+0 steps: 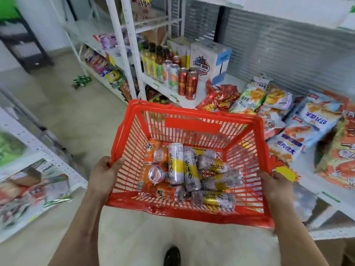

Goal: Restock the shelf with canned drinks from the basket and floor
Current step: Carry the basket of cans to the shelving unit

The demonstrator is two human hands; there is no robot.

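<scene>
**Basket held by both rims, cans not yet touched**

Fingers of the left hand [104,174] curled over the left rim of the red basket [194,120], thumb on the inside of the slatted wall, clamped on plastic. Fingers of the right hand [274,186] wrapped likewise round the right rim. A two-sided grip, probably to keep the loaded basket level and off the floor while brought up to the shelf.

Between the two hands, down on the basket floor, a loose pile of cans lying on their sides: silver-and-yellow cans [175,164] in the middle and toward the right, orange cans [156,174] toward the left. None touching a finger; all well below the rims being gripped.

Beyond the basket's far wall, the white shelf [201,89] with tall red cans [191,85] standing upright beside pale printed cans [173,76], bottles behind. Snack bags [247,98] spread along the shelf to the right. Out on the floor at far left, something small and green [81,80], too blurred to tell.

Judged stage: carrying, restocking still to begin.
</scene>
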